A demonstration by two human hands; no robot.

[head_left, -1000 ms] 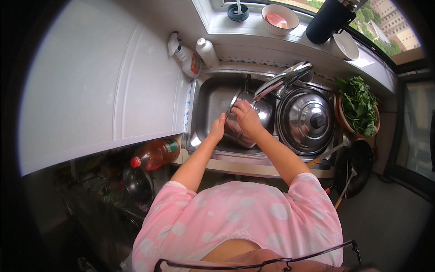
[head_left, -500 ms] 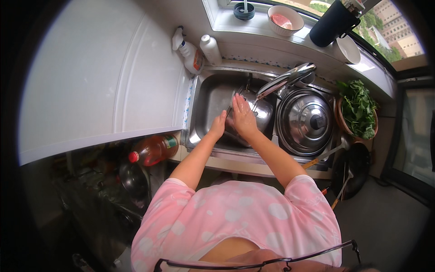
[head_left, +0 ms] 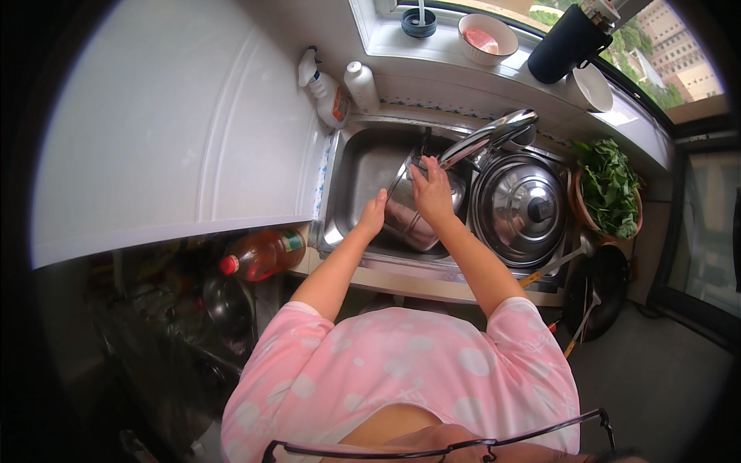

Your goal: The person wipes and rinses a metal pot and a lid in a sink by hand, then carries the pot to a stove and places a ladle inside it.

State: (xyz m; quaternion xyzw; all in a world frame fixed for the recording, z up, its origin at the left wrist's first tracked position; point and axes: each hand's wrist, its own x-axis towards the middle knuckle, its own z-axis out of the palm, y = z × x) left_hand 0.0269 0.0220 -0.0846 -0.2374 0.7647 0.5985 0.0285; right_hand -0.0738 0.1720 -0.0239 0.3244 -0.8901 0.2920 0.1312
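Observation:
Tilted on its side in the left sink basin is a shiny stainless steel pot. My left hand grips the near-left rim of the pot, thumb pointing up. Above the pot's upper side is my right hand, its fingers bent a little and apart, with nothing seen in it. Whether its fingertips touch the metal is hard to tell. Close by those fingers comes down the spout of the chrome faucet. The pot's far part is partly hidden behind my right hand.
Right of the basin sits a large lidded steel pot, then a basket of leafy greens. A spray bottle and white bottle stand behind. A bowl with meat is on the sill; a black wok is lower right.
My right hand has moved right, away from my left hand, and its fingers have spread. More of the pot's side now shows. My left hand stays at the rim.

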